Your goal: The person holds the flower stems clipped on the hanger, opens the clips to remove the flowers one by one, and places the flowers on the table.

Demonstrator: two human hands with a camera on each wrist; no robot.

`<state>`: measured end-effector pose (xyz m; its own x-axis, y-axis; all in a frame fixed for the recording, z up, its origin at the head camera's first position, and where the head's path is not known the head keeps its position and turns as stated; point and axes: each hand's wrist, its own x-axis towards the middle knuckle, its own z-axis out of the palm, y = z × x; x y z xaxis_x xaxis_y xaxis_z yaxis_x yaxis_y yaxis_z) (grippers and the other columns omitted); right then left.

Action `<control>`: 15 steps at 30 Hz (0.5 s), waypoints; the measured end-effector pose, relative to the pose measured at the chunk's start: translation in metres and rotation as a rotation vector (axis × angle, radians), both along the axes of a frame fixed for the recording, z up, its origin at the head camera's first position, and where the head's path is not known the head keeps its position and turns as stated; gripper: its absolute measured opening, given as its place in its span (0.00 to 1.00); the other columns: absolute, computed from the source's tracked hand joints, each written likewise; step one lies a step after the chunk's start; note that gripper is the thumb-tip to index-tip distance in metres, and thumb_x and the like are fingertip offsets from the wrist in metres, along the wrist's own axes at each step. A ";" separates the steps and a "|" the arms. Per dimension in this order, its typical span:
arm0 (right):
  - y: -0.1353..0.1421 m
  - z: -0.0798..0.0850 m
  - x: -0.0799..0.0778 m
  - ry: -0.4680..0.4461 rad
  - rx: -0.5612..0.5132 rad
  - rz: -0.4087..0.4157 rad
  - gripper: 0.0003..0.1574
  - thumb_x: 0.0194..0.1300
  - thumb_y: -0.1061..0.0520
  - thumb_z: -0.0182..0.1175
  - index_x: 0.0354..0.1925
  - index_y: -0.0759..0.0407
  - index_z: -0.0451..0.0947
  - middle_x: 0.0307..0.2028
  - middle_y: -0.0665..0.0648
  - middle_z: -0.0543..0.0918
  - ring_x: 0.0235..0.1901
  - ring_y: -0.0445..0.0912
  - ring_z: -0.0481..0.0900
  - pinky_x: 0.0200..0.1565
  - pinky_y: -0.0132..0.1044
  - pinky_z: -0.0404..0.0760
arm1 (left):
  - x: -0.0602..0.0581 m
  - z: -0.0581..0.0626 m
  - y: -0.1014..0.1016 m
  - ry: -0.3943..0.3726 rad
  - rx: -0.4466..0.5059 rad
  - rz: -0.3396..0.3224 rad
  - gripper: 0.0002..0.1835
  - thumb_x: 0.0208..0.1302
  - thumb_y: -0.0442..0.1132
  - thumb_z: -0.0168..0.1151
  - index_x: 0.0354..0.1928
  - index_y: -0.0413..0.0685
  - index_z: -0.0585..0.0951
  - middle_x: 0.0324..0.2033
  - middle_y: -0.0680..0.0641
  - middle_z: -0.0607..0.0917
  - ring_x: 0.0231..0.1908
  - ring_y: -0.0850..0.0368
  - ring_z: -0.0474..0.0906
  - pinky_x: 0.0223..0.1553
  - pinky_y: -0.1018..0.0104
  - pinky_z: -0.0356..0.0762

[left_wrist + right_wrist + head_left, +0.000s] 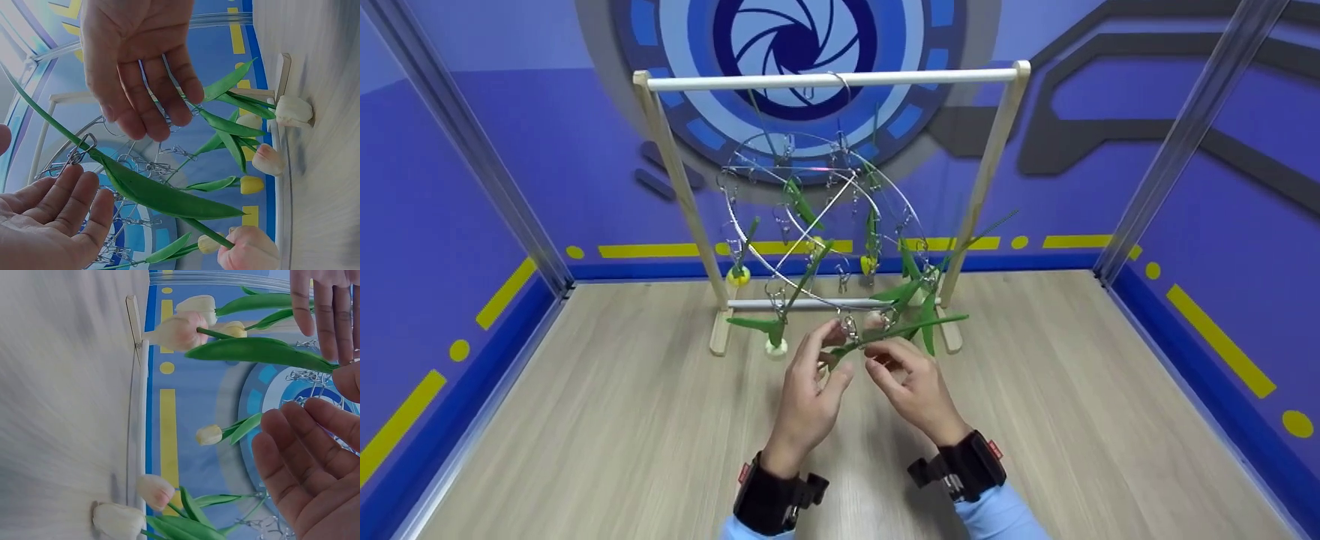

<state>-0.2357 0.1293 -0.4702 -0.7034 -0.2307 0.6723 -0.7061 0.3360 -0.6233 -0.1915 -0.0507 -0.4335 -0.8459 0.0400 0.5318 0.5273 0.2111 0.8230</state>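
An artificial tulip with a pink-white bloom (247, 250) hangs head down, a metal clip (83, 147) round its stem. That clip is at the front of a round wire hanger (736, 225). My left hand (810, 397) is beside the clip, fingers loosely bent; in the left wrist view its fingertips are close to the clip, touching or not I cannot tell. Just right of the stem is my right hand (919, 386), relaxed, palm and fingers plain in the right wrist view. One fingertip (347, 379) overlaps the leaf base; whose it is stays unclear.
The hanger hooks over the top bar (915, 77) of a wooden-legged rack. Other tulips hang from it upside down, including a yellow one (739, 276) and a white one (776, 347). Several clips dangle, such as a clip (843, 279). Blue-purple panels surround the wooden tabletop (637, 420).
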 end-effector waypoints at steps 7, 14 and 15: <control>-0.009 -0.005 -0.002 -0.026 -0.070 0.000 0.12 0.66 0.67 0.68 0.49 0.62 0.85 0.42 0.58 0.86 0.39 0.51 0.86 0.40 0.45 0.87 | 0.000 0.003 -0.001 -0.037 0.065 -0.076 0.26 0.72 0.30 0.56 0.71 0.36 0.69 0.58 0.38 0.80 0.56 0.41 0.77 0.55 0.59 0.79; -0.017 -0.007 -0.002 0.034 -0.063 -0.020 0.19 0.63 0.68 0.69 0.53 0.63 0.84 0.42 0.61 0.86 0.39 0.55 0.85 0.39 0.43 0.86 | 0.000 0.005 -0.004 -0.037 0.115 -0.150 0.24 0.74 0.30 0.52 0.70 0.33 0.70 0.59 0.37 0.80 0.61 0.41 0.74 0.59 0.58 0.75; -0.017 -0.006 -0.002 0.044 -0.063 -0.025 0.19 0.63 0.68 0.70 0.53 0.63 0.84 0.42 0.61 0.86 0.39 0.55 0.84 0.38 0.44 0.86 | 0.000 0.005 -0.004 -0.036 0.122 -0.160 0.24 0.75 0.30 0.51 0.70 0.32 0.70 0.59 0.36 0.79 0.61 0.41 0.74 0.60 0.58 0.74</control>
